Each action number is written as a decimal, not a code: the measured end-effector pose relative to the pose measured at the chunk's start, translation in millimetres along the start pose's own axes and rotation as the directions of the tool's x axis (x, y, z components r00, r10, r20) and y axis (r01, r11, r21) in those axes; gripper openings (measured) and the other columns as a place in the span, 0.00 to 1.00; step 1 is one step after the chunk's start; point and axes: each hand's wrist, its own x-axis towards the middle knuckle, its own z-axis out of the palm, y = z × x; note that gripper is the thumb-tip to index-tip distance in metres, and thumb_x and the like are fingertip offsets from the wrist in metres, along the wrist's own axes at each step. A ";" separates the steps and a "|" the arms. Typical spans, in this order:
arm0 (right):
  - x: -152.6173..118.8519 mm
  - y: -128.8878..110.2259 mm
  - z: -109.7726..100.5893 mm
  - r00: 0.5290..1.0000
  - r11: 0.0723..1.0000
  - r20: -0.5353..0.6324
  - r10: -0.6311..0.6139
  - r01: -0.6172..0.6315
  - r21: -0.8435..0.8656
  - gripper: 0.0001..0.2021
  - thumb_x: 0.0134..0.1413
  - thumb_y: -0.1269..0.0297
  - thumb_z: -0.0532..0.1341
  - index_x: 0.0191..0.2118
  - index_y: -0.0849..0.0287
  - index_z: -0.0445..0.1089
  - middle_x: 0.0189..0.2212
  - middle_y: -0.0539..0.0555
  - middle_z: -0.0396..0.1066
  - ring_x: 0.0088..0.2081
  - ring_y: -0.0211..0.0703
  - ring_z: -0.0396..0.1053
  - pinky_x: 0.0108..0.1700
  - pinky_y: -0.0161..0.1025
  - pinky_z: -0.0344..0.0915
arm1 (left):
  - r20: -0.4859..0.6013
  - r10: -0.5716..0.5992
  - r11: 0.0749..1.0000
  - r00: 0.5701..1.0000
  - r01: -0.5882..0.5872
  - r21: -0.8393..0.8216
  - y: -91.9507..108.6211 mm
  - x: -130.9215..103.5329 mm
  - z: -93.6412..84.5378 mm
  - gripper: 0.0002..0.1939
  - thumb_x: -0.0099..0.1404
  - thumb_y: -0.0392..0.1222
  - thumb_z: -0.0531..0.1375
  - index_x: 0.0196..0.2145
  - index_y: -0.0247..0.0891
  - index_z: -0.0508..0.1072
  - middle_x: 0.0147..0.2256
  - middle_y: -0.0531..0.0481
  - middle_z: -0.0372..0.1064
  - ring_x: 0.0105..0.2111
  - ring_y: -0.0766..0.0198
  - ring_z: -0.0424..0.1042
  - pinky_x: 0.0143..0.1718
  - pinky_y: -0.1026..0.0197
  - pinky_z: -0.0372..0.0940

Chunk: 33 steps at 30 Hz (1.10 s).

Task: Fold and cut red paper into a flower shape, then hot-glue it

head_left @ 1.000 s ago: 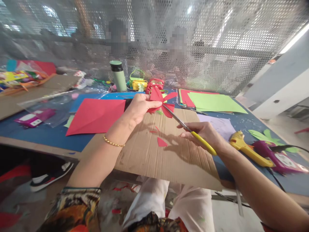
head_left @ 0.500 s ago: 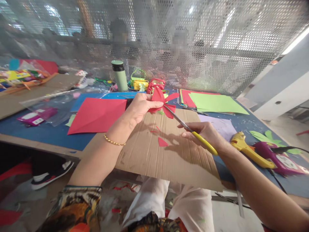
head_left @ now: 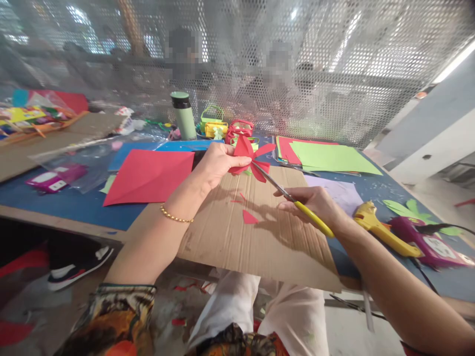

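A red paper flower with several separate petals is pinched between the thumb and fingers of my left hand. My right hand is closed around yellow-handled scissors. Their blades reach up and left to the flower's middle, between its lower right petals; whether the tips touch the paper I cannot tell. Below the flower, a small red paper scrap and thin red slivers lie on a brown cardboard sheet.
Red paper lies left, green sheets back right. A yellow glue gun and a purple power strip sit right. A green flask and small paper baskets stand at the back before a perforated metal screen.
Almost nothing differs. Both hands, the red flower and the scissors keep nearly the same positions, and the view shifts only slightly.
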 end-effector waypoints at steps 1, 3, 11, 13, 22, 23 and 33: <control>-0.3 0.2 -0.1 1.000 1.000 0.003 -0.003 0.003 -0.004 0.38 0.42 0.29 0.70 0.42 0.65 0.82 0.16 0.44 0.55 0.20 0.33 0.50 0.23 0.37 0.47 | 0.000 -0.005 1.000 1.000 0.005 -0.003 0.4 -0.2 0.3 0.10 0.45 0.35 0.76 0.26 0.33 0.82 0.25 0.50 0.76 0.26 0.67 0.71 0.32 0.61 0.69; -0.9 0.3 -0.1 1.000 1.000 0.001 -0.011 0.011 -0.011 0.37 0.43 0.30 0.70 0.42 0.64 0.82 0.16 0.44 0.55 0.20 0.34 0.50 0.23 0.37 0.48 | -0.002 -0.021 1.000 1.000 0.021 -0.009 1.1 -0.3 0.5 0.09 0.45 0.34 0.76 0.26 0.33 0.81 0.24 0.51 0.76 0.25 0.68 0.70 0.30 0.62 0.67; 0.1 0.5 2.8 1.000 0.999 -0.018 -0.014 0.015 0.029 0.38 0.42 0.30 0.70 0.43 0.64 0.82 0.18 0.46 0.57 0.21 0.34 0.50 0.23 0.36 0.46 | 0.030 -0.132 0.989 0.991 0.134 -0.069 1.5 -0.6 -0.4 0.09 0.47 0.35 0.76 0.23 0.35 0.79 0.23 0.50 0.74 0.22 0.68 0.69 0.25 0.63 0.64; 0.8 1.6 3.3 1.000 1.000 -0.021 -0.013 0.014 0.027 0.39 0.42 0.29 0.70 0.44 0.65 0.82 0.18 0.46 0.57 0.22 0.34 0.50 0.23 0.37 0.46 | 0.032 -0.150 0.983 0.988 0.152 -0.106 0.8 -0.8 0.4 0.10 0.46 0.34 0.76 0.23 0.35 0.79 0.24 0.50 0.74 0.23 0.69 0.69 0.26 0.63 0.65; 3.7 7.0 5.2 0.998 0.999 -0.056 -0.040 0.038 -0.027 0.39 0.41 0.27 0.69 0.42 0.63 0.83 0.20 0.46 0.55 0.24 0.35 0.47 0.26 0.37 0.44 | 0.056 -0.194 0.966 0.979 0.200 -0.163 1.4 -0.6 2.6 0.12 0.44 0.34 0.78 0.23 0.35 0.78 0.24 0.50 0.75 0.25 0.67 0.72 0.27 0.64 0.66; 3.5 6.4 4.8 0.998 0.999 -0.055 -0.043 0.041 -0.033 0.39 0.41 0.27 0.69 0.41 0.63 0.83 0.19 0.46 0.55 0.24 0.35 0.47 0.25 0.37 0.44 | 0.060 -0.195 0.966 0.979 0.202 -0.162 1.1 -0.7 2.7 0.12 0.44 0.34 0.78 0.24 0.35 0.78 0.23 0.50 0.75 0.25 0.67 0.71 0.27 0.64 0.66; 2.6 11.5 -10.0 0.997 0.997 0.012 -0.070 0.071 -0.040 0.36 0.40 0.29 0.71 0.41 0.60 0.83 0.19 0.46 0.58 0.24 0.35 0.49 0.26 0.37 0.44 | -0.094 0.012 0.998 0.996 -0.006 0.064 0.2 10.0 -9.7 0.07 0.47 0.33 0.72 0.22 0.35 0.76 0.20 0.52 0.70 0.21 0.68 0.64 0.26 0.62 0.58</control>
